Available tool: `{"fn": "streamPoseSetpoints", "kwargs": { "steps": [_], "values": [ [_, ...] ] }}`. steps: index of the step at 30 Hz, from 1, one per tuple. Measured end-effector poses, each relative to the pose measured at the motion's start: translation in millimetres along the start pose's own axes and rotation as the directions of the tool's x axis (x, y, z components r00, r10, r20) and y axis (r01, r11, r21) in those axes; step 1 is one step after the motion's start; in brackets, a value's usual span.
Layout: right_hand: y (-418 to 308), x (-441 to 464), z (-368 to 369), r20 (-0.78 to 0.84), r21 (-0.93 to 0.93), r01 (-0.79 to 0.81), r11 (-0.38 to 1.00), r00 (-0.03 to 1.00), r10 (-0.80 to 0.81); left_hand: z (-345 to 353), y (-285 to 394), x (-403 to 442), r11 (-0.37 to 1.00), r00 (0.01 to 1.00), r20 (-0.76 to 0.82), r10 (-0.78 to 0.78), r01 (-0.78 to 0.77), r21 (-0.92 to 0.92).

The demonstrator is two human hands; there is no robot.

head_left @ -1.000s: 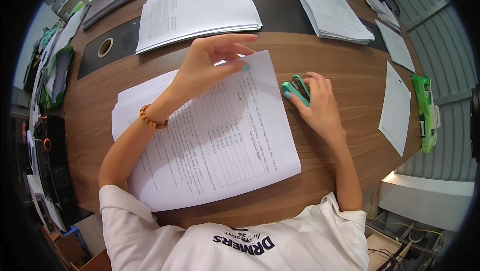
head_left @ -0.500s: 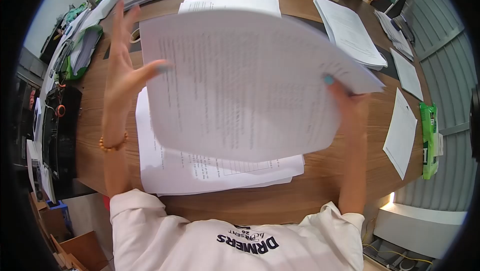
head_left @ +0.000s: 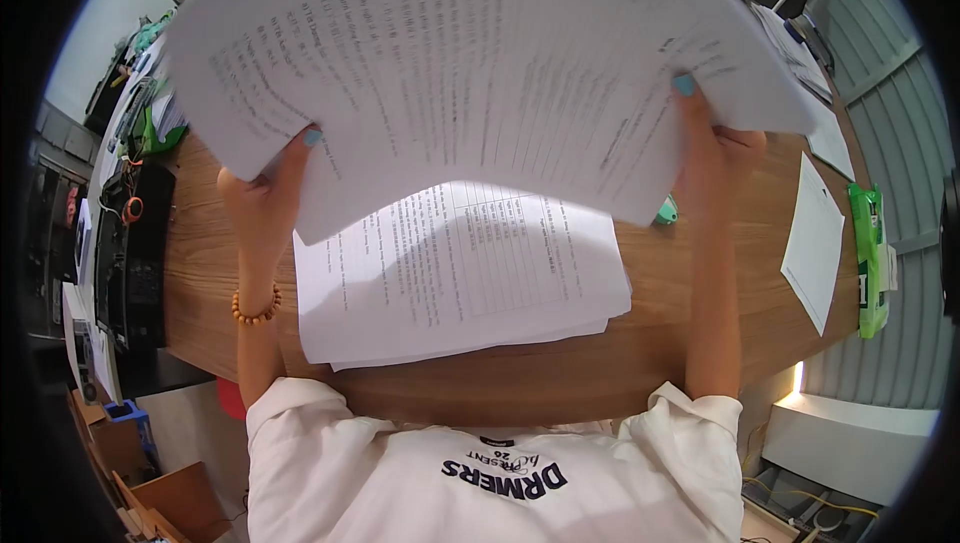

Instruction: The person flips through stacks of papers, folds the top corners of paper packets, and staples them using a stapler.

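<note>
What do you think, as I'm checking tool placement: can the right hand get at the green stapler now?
Probably not: the right hand grips the raised sheets, which partly hide the green stapler. Freed, it might reach.

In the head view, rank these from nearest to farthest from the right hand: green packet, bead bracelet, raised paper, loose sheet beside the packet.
From the right hand:
1. Raised paper, gripped in it.
2. Loose sheet, to its right.
3. Green packet, farther right.
4. Bead bracelet, across on the left wrist.
</note>
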State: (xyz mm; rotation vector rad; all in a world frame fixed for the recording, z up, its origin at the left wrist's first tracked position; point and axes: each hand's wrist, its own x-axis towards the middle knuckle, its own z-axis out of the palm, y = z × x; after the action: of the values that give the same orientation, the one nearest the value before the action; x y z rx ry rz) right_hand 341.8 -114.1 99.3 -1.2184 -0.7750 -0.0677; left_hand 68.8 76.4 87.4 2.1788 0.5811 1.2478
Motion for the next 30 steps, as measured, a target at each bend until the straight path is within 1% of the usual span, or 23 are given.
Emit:
{"fn": "streamPoseSetpoints", "kwargs": {
  "steps": [1, 2, 3, 4, 6, 7, 8, 9, 10, 12, 13, 15, 16, 18, 19, 21, 23, 24, 25, 27, 28, 29, 30],
  "values": [
    [-1.1, -1.8, 3.8, 0.007, 0.076, -0.04, 0.996, 0.999, 0.039, 2.4, -4.2, -0.2, 1.0, 1.0, 0.003, 0.002, -0.002, 0.0],
    [-2.0, -3.6, 7.1, 0.02, 0.15, -0.08, 0.985, 0.997, 0.078, 6.3, -9.9, 0.5, 0.925, 0.987, 0.016, -0.16, 0.155, -0.346],
    [-2.5, -6.0, 9.2, 0.019, 0.148, -0.08, 0.986, 0.997, 0.078, 9.7, -14.1, 1.6, 0.711, 0.949, 0.083, -0.304, 0.284, -0.643],
    [-2.4, -9.0, 10.9, 0.044, 0.171, -0.079, 0.982, 0.996, 0.073, 13.2, -16.1, 3.2, 0.711, 0.949, 0.083, -0.303, 0.284, -0.644],
    [-0.4, -11.5, 9.1, 0.073, 0.194, -0.08, 0.978, 0.995, 0.067, 20.4, -16.9, 4.3, 0.498, 0.848, 0.059, -0.527, 0.364, -0.787],
    [1.6, -9.9, 6.5, 0.095, 0.073, -0.003, 0.997, 0.995, -0.004, 20.5, -17.2, 1.9, 0.499, 0.848, 0.054, -0.527, 0.36, -0.788],
    [2.8, -9.0, 5.9, 0.121, -0.046, 0.078, 0.996, 0.99, -0.072, 18.9, -16.4, -2.4, 0.733, 0.909, -0.035, -0.415, 0.311, -0.605],
    [0.0, -10.8, 8.8, 0.117, -0.041, 0.08, 0.996, 0.99, -0.075, 17.1, -15.1, -6.8, 0.901, 0.957, -0.085, -0.277, 0.228, -0.369],
    [-5.3, -14.7, 13.1, 0.108, -0.014, 0.067, 0.998, 0.992, -0.065, 16.3, -12.7, -12.7, 0.903, 0.959, -0.083, -0.271, 0.223, -0.367],
    [-6.8, -21.0, 16.8, 0.093, 0.011, 0.055, 0.998, 0.994, -0.056, 19.6, -6.4, -27.0, 0.99, 0.989, -0.114, -0.097, 0.108, 0.095],
    [-2.3, -24.0, 17.5, 0.171, 0.023, -0.016, 1.0, 0.985, 0.012, 25.4, -6.8, -30.8, 0.99, 0.989, -0.113, -0.092, 0.103, 0.094],
    [2.8, -24.1, 19.4, 0.242, 0.033, -0.082, 0.996, 0.968, 0.072, 34.4, -9.1, -34.7, 0.997, 0.972, -0.224, 0.076, -0.081, -0.015],
    [4.3, -22.9, 20.2, 0.291, -0.061, -0.075, 0.995, 0.953, 0.089, 32.2, -9.1, -33.9, 0.996, 0.971, -0.222, 0.084, -0.089, -0.014],
    [2.2, -18.9, 20.6, 0.333, -0.152, -0.06, 0.987, 0.937, 0.108, 27.6, -8.0, -31.6, 0.975, 0.954, -0.274, -0.125, 0.067, -0.213],
    [-5.5, -15.3, 20.1, 0.275, -0.159, -0.104, 0.982, 0.95, 0.146, 25.4, -5.9, -30.0, 0.975, 0.954, -0.273, -0.123, 0.065, -0.213],
    [-16.7, -11.6, 16.9, 0.216, -0.166, -0.153, 0.974, 0.958, 0.188, 21.3, -1.5, -28.8, 0.899, 0.923, -0.29, -0.253, 0.113, -0.423],
    [-22.7, -9.9, 11.3, 0.292, -0.252, -0.215, 0.944, 0.913, 0.285, 14.7, -11.6, -38.9, 0.926, 0.944, -0.264, -0.198, 0.092, -0.366],
    [-18.6, -10.9, 8.5, 0.289, -0.254, -0.213, 0.943, 0.914, 0.284, 11.4, -20.6, -44.4, 0.949, 0.961, -0.239, -0.141, 0.063, -0.308],
    [-9.9, -13.3, 5.6, 0.388, -0.212, -0.154, 0.965, 0.893, 0.228, 12.3, -34.8, -51.6, 0.949, 0.961, -0.239, -0.138, 0.059, -0.311],
    [4.7, -14.8, 1.9, 0.482, -0.163, -0.089, 0.983, 0.862, 0.158, 13.3, -65.1, -61.6, 0.839, 0.962, -0.235, -0.139, -0.012, -0.544],
    [10.6, -14.9, 0.2, 0.512, -0.09, -0.103, 0.991, 0.848, 0.135, 4.5, -70.5, -56.2, 0.837, 0.962, -0.237, -0.135, -0.017, -0.547],
    [13.8, -14.2, -1.0, 0.54, -0.017, -0.12, 0.993, 0.835, 0.11, -5.6, -74.5, -48.8, 0.653, 0.986, -0.013, -0.164, 0.098, -0.751],
    [14.4, -12.8, -0.7, 0.539, -0.019, -0.114, 0.993, 0.835, 0.106, -6.7, -70.9, -43.3, 0.54, 0.985, 0.098, -0.145, 0.162, -0.826]
  ]
}}
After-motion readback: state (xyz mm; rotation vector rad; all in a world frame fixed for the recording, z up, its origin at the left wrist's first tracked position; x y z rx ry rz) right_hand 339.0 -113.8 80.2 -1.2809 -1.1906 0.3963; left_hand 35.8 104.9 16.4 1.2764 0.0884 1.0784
